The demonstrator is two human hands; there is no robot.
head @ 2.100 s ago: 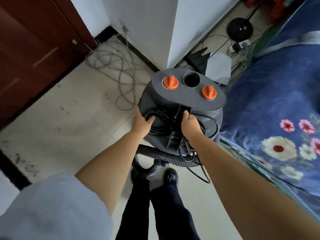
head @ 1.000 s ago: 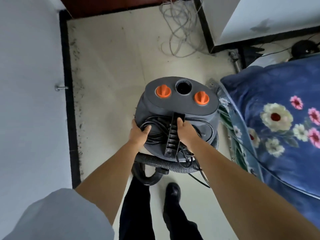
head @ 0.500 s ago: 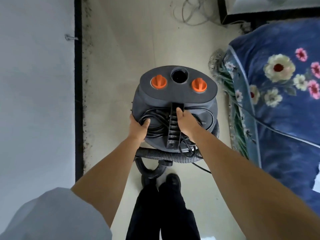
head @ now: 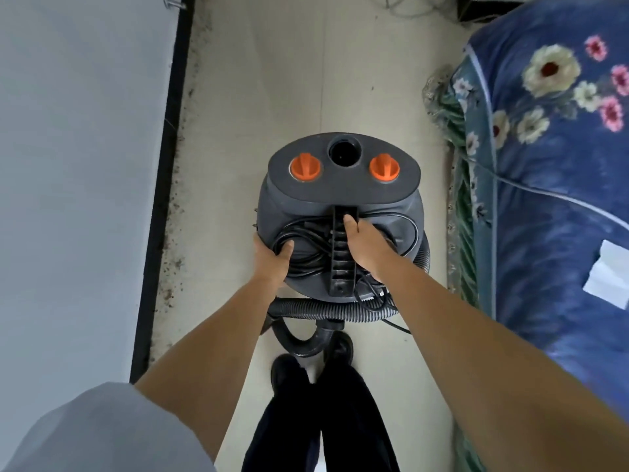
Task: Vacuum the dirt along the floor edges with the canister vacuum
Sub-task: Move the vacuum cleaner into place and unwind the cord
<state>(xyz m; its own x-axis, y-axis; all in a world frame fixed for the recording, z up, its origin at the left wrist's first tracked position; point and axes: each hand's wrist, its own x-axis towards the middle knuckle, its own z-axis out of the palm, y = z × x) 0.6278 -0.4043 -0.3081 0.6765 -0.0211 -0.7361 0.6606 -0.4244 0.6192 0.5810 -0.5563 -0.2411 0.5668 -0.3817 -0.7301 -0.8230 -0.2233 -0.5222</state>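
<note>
Canister vacuum (head: 340,199), dark grey with two orange knobs, held above the pale floor (head: 272,80) between a white wall and a blue floral bed (head: 551,165). Left hand (head: 272,260) clasping the body's side; right hand (head: 366,243) gripping beside the ribbed handle (head: 342,264). Ribbed hose (head: 323,310) looped beneath. Dirt (head: 173,212) strewn along the black baseboard.

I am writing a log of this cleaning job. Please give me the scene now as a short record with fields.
vacuum: grey canister, two orange knobs on top, held up in both hands
left hand: grips the left side of the body
right hand: grips beside the black handle
hose: looped under the canister
dirt: dark specks along the black baseboard, left of the vacuum
bed: blue flowered blanket on the right
</note>
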